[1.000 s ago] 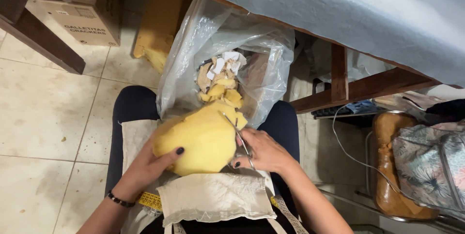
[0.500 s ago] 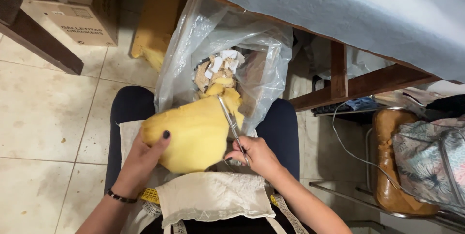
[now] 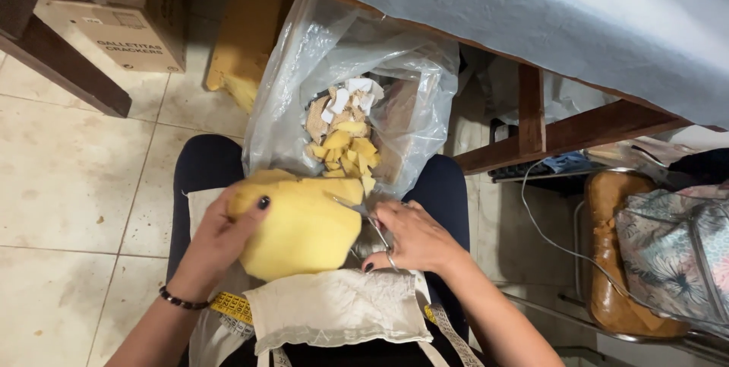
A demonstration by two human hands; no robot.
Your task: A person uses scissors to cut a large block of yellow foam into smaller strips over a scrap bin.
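A thick piece of yellow foam [image 3: 304, 223] rests over my lap. My left hand [image 3: 220, 242] grips its left edge, thumb on top. My right hand [image 3: 414, 238] holds metal scissors [image 3: 361, 211], whose blades bite into the foam's right upper edge. Between my knees stands a clear plastic bag [image 3: 288, 109] holding several yellow and white foam scraps [image 3: 345, 139]. A cream cloth [image 3: 334, 310] lies on my lap below the foam, with a yellow measuring tape [image 3: 231, 306] beside it.
A table with a grey-blue top [image 3: 531, 18] and wooden frame [image 3: 531, 109] stands ahead. A cardboard box [image 3: 121, 18] and a yellow foam block [image 3: 243, 56] sit on the tiled floor at the left. A chair with patterned fabric [image 3: 668, 253] is at the right.
The scissors have swung down from pointing up over the foam to cutting into its right edge. My left hand has turned the foam slightly.
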